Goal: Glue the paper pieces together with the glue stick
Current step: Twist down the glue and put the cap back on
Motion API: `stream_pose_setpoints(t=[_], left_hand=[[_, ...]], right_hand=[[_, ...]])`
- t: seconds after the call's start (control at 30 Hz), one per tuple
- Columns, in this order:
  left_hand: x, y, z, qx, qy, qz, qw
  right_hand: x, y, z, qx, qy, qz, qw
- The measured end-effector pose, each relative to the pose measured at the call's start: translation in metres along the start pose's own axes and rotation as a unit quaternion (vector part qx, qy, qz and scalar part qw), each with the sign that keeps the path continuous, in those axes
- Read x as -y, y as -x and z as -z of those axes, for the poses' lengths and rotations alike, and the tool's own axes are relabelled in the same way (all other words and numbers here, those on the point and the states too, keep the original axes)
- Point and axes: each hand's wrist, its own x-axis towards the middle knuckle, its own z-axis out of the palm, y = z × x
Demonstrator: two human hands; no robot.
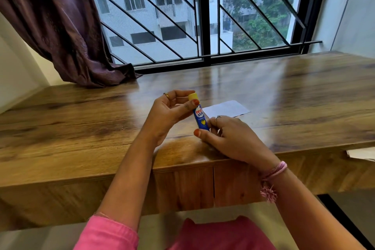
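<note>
A blue glue stick [199, 116] with a yellow cap stands nearly upright above the wooden table [81, 124], held between both hands. My right hand [229, 138] grips its lower end. My left hand [172, 111] holds the top, thumb and fingers on the yellow cap. A white paper piece [227, 108] lies flat on the table just behind the right hand. The cap is on the stick.
A barred window [203, 16] runs along the table's far edge. A purple curtain [60, 26] hangs at the far left and rests on the tabletop. Some white paper [361, 153] sticks out under the table's right front edge.
</note>
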Motion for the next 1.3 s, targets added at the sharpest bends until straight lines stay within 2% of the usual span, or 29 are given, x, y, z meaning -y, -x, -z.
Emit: stream_pose_setpoints(t=[0.23,0.43,0.6,0.67,0.77,1.1,1.3], left_hand=[[-0.001,0.003,-0.003,0.094,0.015,0.049,0.994],[-0.001,0.004,-0.002,0.09,0.014,0.045,0.995],[0.001,0.003,-0.001,0.119,-0.006,0.046,0.992],[0.0,0.003,-0.002,0.121,-0.008,0.042,0.992],[-0.001,0.004,-0.003,0.123,-0.016,0.044,0.991],[-0.003,0.004,-0.004,0.122,-0.022,0.062,0.99],[-0.002,0.005,-0.004,0.117,-0.018,0.065,0.991]], right_hand=[[-0.001,0.0,-0.002,-0.041,-0.018,0.011,0.999],[-0.011,-0.004,0.008,0.005,-0.119,-0.038,0.992],[-0.017,-0.013,0.027,0.042,-0.08,0.101,0.991],[-0.019,-0.017,0.027,0.053,-0.101,0.133,0.985],[-0.02,-0.018,0.024,0.069,-0.129,0.138,0.98],[-0.022,-0.019,0.018,0.042,-0.134,0.147,0.979],[-0.021,-0.019,0.019,0.011,-0.093,0.156,0.983]])
